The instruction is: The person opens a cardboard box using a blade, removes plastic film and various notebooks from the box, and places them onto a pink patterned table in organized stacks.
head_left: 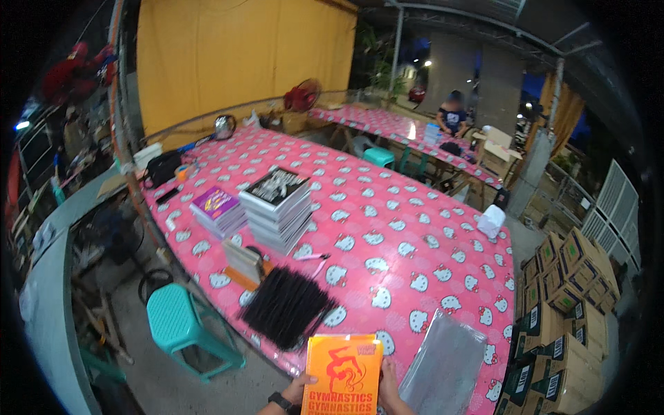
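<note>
An orange notebook with a red gymnast figure on its cover is held upright near the table's front edge. My left hand is closed on its left edge, the thumb on the cover and a dark watch on the wrist. On the opposite edge my right hand grips it too, with most fingers hidden behind it. Just beyond the notebook lies a dense pile of thin black strips, perhaps binding coils. To the right rests a stack of clear, greyish plastic sheets.
Farther left on the pink patterned table stand a tall book stack and a purple-topped stack. A green stool is at left, cardboard boxes at right. Another person sits at a far table.
</note>
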Demonstrator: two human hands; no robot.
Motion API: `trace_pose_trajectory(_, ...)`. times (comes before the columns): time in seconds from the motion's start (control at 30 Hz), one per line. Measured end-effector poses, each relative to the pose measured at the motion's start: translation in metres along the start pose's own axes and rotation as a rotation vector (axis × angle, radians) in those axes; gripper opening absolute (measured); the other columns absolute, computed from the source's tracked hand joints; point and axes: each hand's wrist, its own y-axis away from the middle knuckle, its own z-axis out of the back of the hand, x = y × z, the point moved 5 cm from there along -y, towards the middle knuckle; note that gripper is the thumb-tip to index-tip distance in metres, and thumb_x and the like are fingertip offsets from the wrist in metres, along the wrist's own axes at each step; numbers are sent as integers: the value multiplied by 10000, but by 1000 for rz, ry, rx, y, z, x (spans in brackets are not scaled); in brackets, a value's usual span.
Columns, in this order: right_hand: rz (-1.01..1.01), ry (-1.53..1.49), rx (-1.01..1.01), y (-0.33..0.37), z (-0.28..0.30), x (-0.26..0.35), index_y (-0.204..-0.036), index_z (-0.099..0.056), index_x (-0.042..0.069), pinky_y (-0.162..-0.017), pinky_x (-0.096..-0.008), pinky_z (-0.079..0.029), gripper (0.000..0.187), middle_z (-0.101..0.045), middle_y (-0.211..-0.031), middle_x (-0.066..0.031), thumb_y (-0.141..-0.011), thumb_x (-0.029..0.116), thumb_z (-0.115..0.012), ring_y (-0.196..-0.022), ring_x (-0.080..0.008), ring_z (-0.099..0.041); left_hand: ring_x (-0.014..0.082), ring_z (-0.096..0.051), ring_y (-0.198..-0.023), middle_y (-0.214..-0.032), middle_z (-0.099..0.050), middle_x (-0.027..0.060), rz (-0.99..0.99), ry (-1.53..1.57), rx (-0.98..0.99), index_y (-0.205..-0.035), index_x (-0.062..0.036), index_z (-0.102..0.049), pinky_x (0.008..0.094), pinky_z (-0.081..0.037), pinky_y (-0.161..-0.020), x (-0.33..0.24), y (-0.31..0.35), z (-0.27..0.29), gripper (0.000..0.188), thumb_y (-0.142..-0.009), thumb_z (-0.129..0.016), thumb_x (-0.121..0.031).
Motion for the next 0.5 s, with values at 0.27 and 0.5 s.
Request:
trace_pose_trajectory(0.27, -201, 5, 221, 43, -23, 20, -1249, -380, 61, -924, -377, -382, 496, -486, -1209, -92, -908, 419, -348, -1101, -224, -468, 269, -538, -1008, -1145, -520, 152, -71, -134, -201, -1224, 19, -376, 384, -426, -883, 15, 41, -12, 629, -696, -567, -266)
trace_pose_trajectory(0.5, -233, -162, 319, 79, -56, 36, -1337, -207, 96, -964, -396, -337, 807, -371, -1296, -86, -761, 544, -553, -1149, -230, -410, 262, -539, -1018, -1146, -519, 166, -84, -97, -173, -1208, 23, -389, 367, -443, -867, -12, 34, -32, 577, -740, -542, -278)
